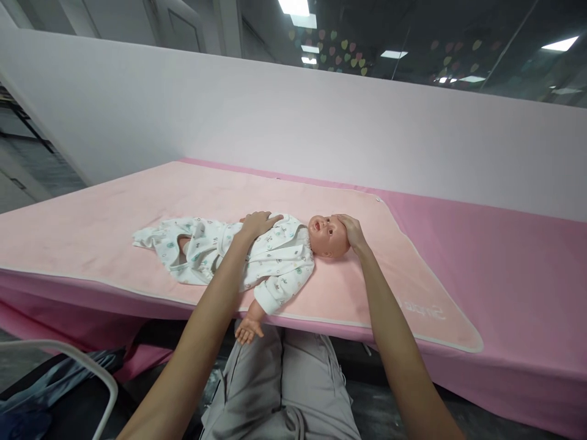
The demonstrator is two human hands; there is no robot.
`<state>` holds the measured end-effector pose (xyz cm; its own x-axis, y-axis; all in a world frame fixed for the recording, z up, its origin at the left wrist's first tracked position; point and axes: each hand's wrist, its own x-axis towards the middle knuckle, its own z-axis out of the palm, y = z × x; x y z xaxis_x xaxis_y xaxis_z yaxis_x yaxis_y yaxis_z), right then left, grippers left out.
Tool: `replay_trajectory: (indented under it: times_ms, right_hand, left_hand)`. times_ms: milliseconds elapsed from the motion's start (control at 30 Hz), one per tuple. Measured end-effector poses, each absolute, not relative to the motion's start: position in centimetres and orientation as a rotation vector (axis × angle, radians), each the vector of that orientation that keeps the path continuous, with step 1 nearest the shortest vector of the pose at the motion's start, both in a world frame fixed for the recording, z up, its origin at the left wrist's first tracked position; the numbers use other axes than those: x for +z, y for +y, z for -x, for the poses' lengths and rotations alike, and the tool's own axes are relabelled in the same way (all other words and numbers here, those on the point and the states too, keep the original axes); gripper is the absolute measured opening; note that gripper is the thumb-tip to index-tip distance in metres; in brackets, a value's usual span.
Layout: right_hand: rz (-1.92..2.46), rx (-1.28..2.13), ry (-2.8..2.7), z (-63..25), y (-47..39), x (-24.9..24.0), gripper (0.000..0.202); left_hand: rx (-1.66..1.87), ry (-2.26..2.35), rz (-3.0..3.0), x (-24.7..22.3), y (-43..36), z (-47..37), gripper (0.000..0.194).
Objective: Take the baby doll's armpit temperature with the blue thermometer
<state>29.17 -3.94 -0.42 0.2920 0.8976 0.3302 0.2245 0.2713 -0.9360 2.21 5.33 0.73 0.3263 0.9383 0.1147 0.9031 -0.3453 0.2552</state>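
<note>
On the peach mat, near the front edge of the table, the doll lies face up. The left hand rests spread on its body; the right hand cups its head without clenching. Since its arm overhangs, a careless pull could drag it down.

heart decals above white partition

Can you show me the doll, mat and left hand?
Doll (pixel 273 253), head view: its shirt front.
Mat (pixel 101 226), head view: part beyond the doll's legs.
Left hand (pixel 258 224), head view: back of the hand.
</note>
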Motion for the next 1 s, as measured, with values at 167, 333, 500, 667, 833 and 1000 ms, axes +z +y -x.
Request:
replay_trajectory:
  times_ms: [167, 333, 500, 667, 833, 1000]
  right_hand:
    - [1.24, 0.623, -1.152, -29.16, -3.65, -0.47, 0.029]
    - [1.256, 0.54, -1.156, -29.14, -3.87, -0.46, 0.042]
    - [1.244, 0.671, -1.223, -29.1, -4.01, -0.41, 0.028]
    - [1.258, 0.638, -1.184, -29.12, -3.69, -0.44, 0.024]
    - [1.286, 0.534, -1.182, -29.18, -3.84, -0.37, 0.038]
    - [1.315, 0.521, -1.171, -29.26, -4.03, -0.49, 0.05]
  left_hand:
    - [0.351, 1.718, -2.438, 0.79, 5.3, -2.29, 0.063]
    - [0.37, 1.72, -2.421, 0.83, 5.27, -2.25, 0.063]
    - [0.373, 1.69, -2.446, 0.8, 5.27, -2.21, 0.063]
    - [0.38, 1.706, -2.445, 0.67, 5.35, -2.2, 0.063]
    - [0.387, 1.707, -2.448, 0.57, 5.44, -2.19, 0.064]
    - [0.399, 1.696, -2.445, 0.57, 5.47, -2.2, 0.064]
